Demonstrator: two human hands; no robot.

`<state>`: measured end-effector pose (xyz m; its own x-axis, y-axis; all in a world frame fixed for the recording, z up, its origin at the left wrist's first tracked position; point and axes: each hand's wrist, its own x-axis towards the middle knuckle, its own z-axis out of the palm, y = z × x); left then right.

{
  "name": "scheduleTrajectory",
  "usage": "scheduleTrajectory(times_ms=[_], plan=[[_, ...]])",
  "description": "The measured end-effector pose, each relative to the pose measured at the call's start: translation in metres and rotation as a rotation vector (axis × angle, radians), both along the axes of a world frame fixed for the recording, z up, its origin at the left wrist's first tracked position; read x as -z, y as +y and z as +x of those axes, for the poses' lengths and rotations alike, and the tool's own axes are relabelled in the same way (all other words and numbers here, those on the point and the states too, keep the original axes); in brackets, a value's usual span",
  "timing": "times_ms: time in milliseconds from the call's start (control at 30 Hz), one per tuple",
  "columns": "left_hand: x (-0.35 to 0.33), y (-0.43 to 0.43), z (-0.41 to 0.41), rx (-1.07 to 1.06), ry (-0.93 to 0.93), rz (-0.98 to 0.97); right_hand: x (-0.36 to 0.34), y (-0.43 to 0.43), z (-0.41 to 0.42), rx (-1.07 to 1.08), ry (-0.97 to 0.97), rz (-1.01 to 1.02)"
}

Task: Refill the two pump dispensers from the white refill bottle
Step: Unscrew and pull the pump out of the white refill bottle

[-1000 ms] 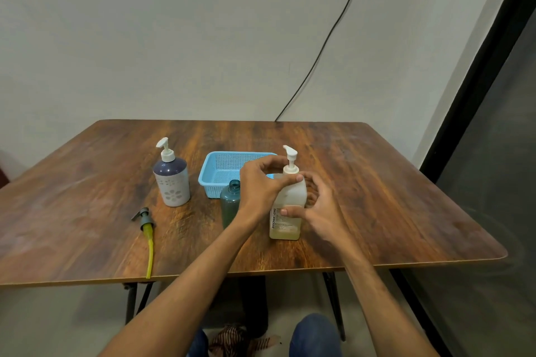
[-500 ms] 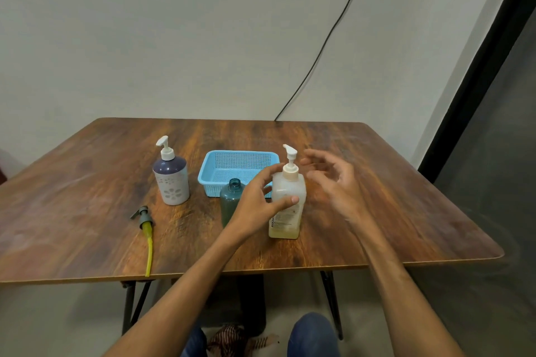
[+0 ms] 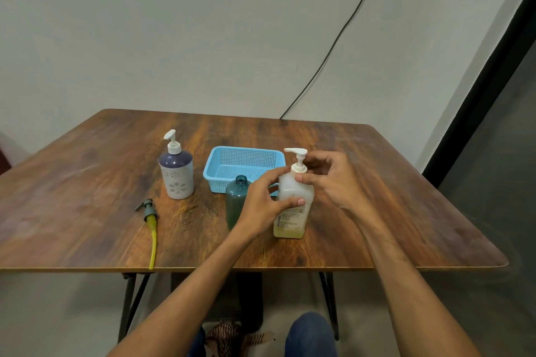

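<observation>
The white refill bottle (image 3: 293, 211) stands upright near the table's front, a little yellowish liquid at its bottom and its white pump head on top. My left hand (image 3: 262, 203) grips the bottle's body from the left. My right hand (image 3: 333, 180) pinches the pump collar at the neck. Just left of it, partly hidden by my left hand, stands a teal dispenser bottle (image 3: 236, 197) with its neck open. Its grey pump with a yellow tube (image 3: 151, 223) lies on the table to the left. A purple-and-white pump dispenser (image 3: 176, 171) stands further back left, pump on.
A light blue plastic basket (image 3: 220, 164) sits behind the bottles. The wooden table (image 3: 377, 211) ends close to me at its front edge, where the yellow tube reaches. A black cable runs down the wall behind.
My left hand slid from the pump collar down to the bottle's body. My right hand left the bottle's side, lifted open, then came back to the collar. The pump head now points left.
</observation>
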<state>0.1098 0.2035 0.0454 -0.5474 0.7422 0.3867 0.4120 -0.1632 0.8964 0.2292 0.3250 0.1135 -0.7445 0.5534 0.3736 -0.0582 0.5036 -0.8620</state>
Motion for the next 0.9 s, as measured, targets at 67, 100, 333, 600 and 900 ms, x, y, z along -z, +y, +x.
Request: scheduleTrajectory(times_ms=[67, 100, 333, 600, 900], plan=[[0.001, 0.0, 0.0, 0.001, -0.007, 0.009, -0.003, 0.001, 0.004, -0.035, 0.019, -0.05], [0.001, 0.0, 0.0, 0.003, -0.008, 0.011, -0.004, 0.001, 0.004, -0.018, 0.022, -0.043], [0.002, 0.0, 0.002, 0.012, -0.022, 0.036, 0.008, -0.004, -0.015, 0.194, -0.033, 0.159], [0.004, 0.001, 0.001, 0.015, -0.024, 0.032, -0.01, 0.006, 0.003, -0.05, -0.07, 0.002], [0.004, 0.001, 0.001, 0.014, -0.031, 0.033, 0.002, -0.005, -0.013, 0.195, -0.057, 0.188]])
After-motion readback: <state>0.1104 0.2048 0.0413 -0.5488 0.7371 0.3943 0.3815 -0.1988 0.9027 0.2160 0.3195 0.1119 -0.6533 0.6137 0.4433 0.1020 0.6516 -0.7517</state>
